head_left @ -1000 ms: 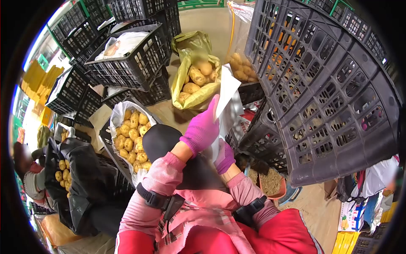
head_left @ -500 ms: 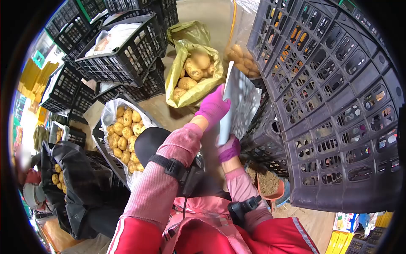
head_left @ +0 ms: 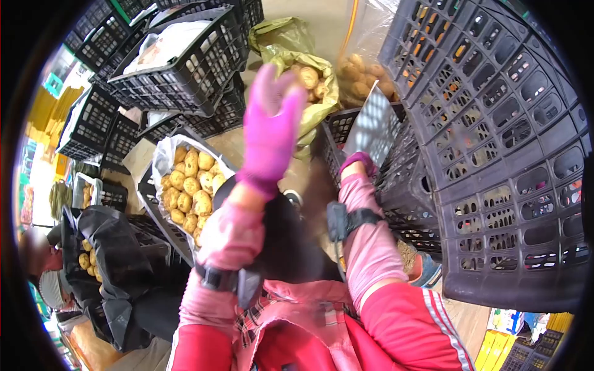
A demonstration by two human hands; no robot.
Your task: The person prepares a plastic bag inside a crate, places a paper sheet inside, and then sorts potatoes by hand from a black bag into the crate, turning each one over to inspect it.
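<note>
My left hand (head_left: pixel 270 133), in a bright purple glove, is raised in front of the green-yellow bag (head_left: pixel 331 93) of potatoes. It is blurred, but its fingers look apart and I see nothing held in them. My right hand (head_left: pixel 361 163), in a purple knitted glove, grips the lower edge of a thin pale grey sheet (head_left: pixel 374 123). The sheet stands tilted over a black plastic crate (head_left: pixel 340 127), with spots of light across it. Most of my right fingers are hidden.
Left of my knee, a lined crate (head_left: pixel 151 198) holds many potatoes (head_left: pixel 189 179). Stacked black crates (head_left: pixel 204 74) rise behind it. A big crate (head_left: pixel 495 154) blocks the right side. A clear bag of potatoes (head_left: pixel 359 71) lies ahead; a person in dark clothes (head_left: pixel 124 266) sits left.
My left hand has let go of the sheet and moved left and up. My right hand has carried the sheet right and forward, over the black crate.
</note>
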